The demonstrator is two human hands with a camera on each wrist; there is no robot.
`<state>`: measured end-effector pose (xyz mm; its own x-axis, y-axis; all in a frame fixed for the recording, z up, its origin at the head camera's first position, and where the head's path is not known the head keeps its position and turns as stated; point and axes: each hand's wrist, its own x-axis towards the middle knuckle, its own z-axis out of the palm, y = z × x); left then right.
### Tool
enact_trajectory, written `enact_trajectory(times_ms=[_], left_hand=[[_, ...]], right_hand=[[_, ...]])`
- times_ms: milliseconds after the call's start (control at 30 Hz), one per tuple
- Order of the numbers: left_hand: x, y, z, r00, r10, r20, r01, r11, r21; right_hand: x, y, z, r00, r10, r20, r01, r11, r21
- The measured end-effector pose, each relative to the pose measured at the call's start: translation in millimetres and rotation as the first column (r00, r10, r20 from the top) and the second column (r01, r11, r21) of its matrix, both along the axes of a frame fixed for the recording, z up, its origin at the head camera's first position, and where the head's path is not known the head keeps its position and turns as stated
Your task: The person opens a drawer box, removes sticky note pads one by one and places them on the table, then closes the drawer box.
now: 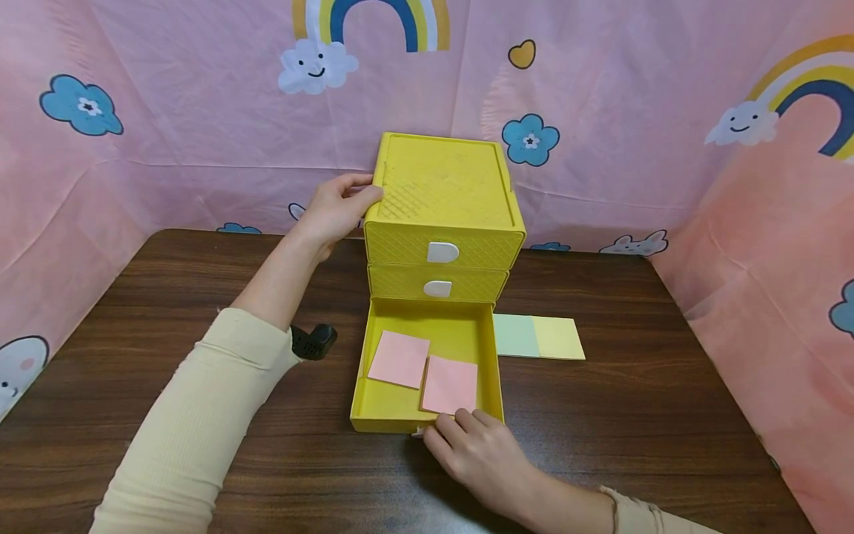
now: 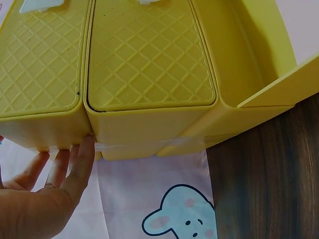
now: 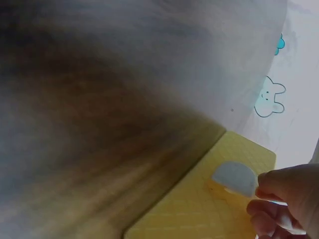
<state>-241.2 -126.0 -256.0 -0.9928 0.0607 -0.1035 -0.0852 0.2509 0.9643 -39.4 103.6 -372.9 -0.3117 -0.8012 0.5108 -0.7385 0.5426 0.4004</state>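
Observation:
A yellow three-drawer box (image 1: 443,185) stands on the table with its bottom drawer (image 1: 360,400) pulled out. Two pink sticky note pads (image 1: 399,360) lie side by side in that drawer. My left hand (image 1: 333,211) rests at the box's upper left edge; in the left wrist view its extended fingers (image 2: 82,167) touch the side wall. At the drawer's front, my right hand (image 1: 483,460) has curled fingers at the rim. The right wrist view shows its thumb and fingers pinching the edge of the white drawer handle (image 3: 237,178).
Right of the drawer, a green sticky note pad (image 1: 516,335) and a yellow one (image 1: 559,338) lie edge to edge on the dark wooden table (image 1: 634,430). The upper two drawers (image 1: 400,248) are closed. A pink patterned cloth (image 1: 220,111) hangs behind and at the sides.

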Motion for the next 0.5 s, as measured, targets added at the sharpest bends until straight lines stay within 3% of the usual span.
enact_trajectory(times_ms=[400,500], left_hand=[[-0.2,-0.6,-0.5,1.0,0.002,0.004,-0.002,1.0,-0.006],[0.1,-0.4,0.0,1.0,0.001,0.004,-0.001,1.0,-0.006]], right_hand=[[-6.8,-1,24.4,0.995,0.075,0.06,-0.073,0.997,-0.022],[-10.0,-1,23.7,0.988,0.095,0.122,-0.09,0.995,-0.047]])
